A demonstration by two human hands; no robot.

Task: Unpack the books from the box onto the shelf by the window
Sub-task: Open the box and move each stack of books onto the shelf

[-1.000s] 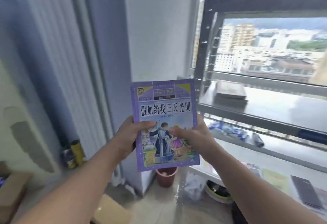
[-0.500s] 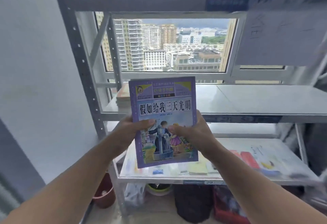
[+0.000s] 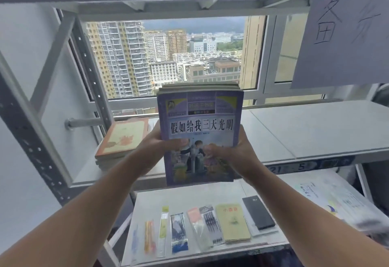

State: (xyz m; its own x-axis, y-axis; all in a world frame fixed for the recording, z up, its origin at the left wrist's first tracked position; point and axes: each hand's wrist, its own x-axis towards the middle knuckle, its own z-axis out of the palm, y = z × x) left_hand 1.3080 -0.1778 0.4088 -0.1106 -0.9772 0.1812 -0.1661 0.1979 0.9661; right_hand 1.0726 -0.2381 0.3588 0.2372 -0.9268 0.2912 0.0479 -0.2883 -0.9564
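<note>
I hold a stack of books [image 3: 200,119] upright in front of me; its front cover is purple with Chinese lettering and a cartoon picture. My left hand [image 3: 155,148] grips its left edge with the thumb on the cover. My right hand [image 3: 235,151] grips its right edge the same way. The stack hovers over the front edge of the grey metal shelf [image 3: 305,132] that stands before the window [image 3: 168,56]. A pile of orange-covered books [image 3: 122,140] lies flat on that shelf, just left of my left hand. The box is out of view.
Grey shelf uprights [image 3: 27,127] rise at the left. The lower shelf board [image 3: 189,195] carries pens, rulers, a yellow booklet [image 3: 232,222] and a black case [image 3: 258,212]. A handwritten paper sheet [image 3: 341,35] hangs at the upper right. The right part of the middle shelf is bare.
My view swung from the wall and curtain to face the shelf, then drew close to it. The stack, held in both hands throughout, moved forward to the middle shelf's front edge.
</note>
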